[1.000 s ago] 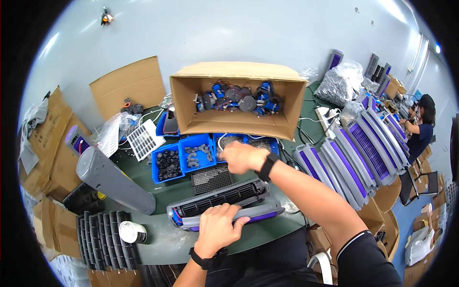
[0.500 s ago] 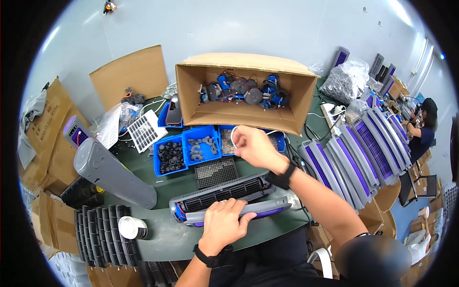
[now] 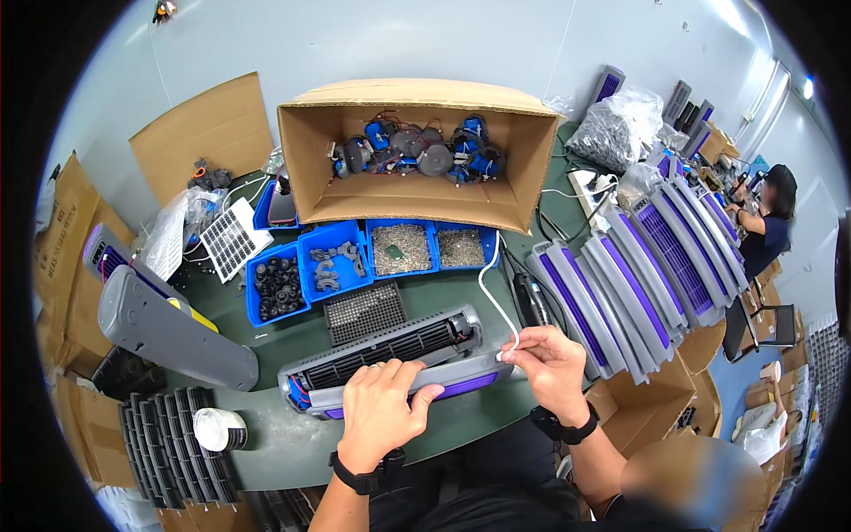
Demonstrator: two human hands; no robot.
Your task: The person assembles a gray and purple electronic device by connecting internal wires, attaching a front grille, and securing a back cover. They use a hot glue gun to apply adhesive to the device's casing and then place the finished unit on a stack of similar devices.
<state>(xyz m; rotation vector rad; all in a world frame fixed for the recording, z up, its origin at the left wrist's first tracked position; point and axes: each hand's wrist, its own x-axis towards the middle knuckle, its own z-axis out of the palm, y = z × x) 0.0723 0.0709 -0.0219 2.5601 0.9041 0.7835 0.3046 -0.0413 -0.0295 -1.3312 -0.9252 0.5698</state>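
Note:
An opened grey tower fan body (image 3: 381, 350) lies across the table before me, with a black slotted drum and blue parts with wires inside. Along its near side runs a grey housing piece with a purple grille (image 3: 470, 383). My left hand (image 3: 381, 408) grips that housing, fingers over its top edge and thumb on the near face. Just off the fan's right end, my right hand (image 3: 554, 363) pinches the end of a white cable (image 3: 493, 300). The cable runs down from beside the blue bins. A black tool with a cord (image 3: 532, 300) stands behind that hand.
Blue bins (image 3: 316, 282) hold black knobs, grey clips and small screws. Behind them a cardboard box (image 3: 399, 208) contains motors. Purple-grey housings (image 3: 643, 293) are stacked right. An upright grey fan (image 3: 177, 328), white tub (image 3: 213, 430) and black drums (image 3: 160, 443) stand left. A co-worker (image 3: 767, 222) sits far right.
My right hand has come from over the screw bins down and right to the fan's right end, bringing the white cable. My left hand stays on the housing. The view has shifted slightly.

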